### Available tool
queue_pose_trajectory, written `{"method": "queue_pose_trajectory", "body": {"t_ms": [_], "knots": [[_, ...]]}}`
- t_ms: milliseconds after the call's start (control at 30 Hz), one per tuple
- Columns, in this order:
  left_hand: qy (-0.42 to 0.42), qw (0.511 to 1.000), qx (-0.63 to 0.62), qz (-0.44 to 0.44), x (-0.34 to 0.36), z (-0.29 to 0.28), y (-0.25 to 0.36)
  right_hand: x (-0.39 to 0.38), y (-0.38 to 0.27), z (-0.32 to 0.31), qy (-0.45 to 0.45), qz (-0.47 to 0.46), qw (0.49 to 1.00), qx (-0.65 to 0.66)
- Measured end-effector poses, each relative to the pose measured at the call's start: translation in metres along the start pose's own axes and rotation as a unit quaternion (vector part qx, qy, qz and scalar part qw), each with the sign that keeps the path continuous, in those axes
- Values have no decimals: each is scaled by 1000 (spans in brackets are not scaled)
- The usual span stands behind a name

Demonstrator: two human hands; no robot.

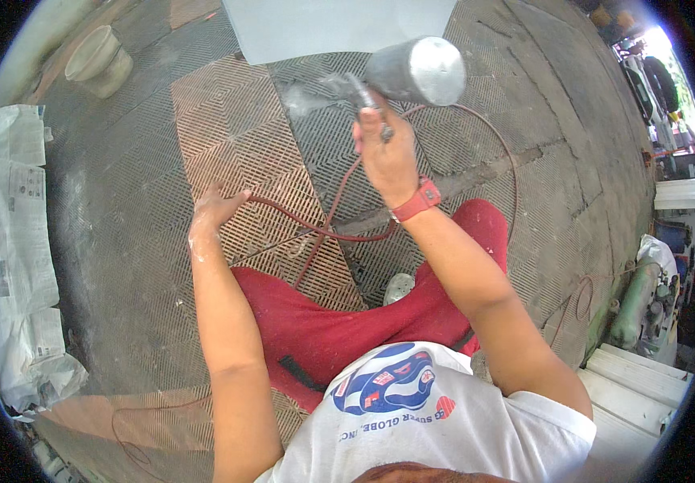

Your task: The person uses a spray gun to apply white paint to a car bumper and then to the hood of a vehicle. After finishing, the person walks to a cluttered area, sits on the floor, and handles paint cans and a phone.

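A grooved floor point(243, 121) is stretching toward a pale panel point(339, 28). A reddish hose point(355, 238) is curving from the grasping left hand point(217, 211), and a silver spray gun point(413, 71) is hanging near the panel, clasped in the right hand point(390, 157).

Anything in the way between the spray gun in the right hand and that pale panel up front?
Nothing solid is visible between the spray gun, in the right hand, and the pale panel. The gun's metal cup overlaps the panel's edge in this view; the hose loops on the near side.

Spray gun point(413, 71) in right grip point(389, 153)
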State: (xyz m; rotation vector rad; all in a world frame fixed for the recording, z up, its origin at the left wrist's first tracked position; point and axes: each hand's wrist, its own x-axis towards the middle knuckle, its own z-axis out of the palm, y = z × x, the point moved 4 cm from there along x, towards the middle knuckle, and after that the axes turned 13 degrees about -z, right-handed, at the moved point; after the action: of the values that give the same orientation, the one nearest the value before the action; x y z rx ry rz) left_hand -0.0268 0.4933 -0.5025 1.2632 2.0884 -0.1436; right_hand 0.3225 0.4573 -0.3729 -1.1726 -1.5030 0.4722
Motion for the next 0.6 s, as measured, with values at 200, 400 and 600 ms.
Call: {"method": "queue_pose_trajectory", "body": {"t_ms": [200, 400, 600], "knots": [[8, 999, 4, -34, -4, -5, 1, 2, -7, 44, -47, -14, 998, 27], [0, 1000, 2, -20, -4, -7, 0, -7, 22, 4, 42, 37, 998, 21], [3, 1000, 1, -18, -10, -7, 1, -4, 44, -80, 131, 61, 989, -10]]}}
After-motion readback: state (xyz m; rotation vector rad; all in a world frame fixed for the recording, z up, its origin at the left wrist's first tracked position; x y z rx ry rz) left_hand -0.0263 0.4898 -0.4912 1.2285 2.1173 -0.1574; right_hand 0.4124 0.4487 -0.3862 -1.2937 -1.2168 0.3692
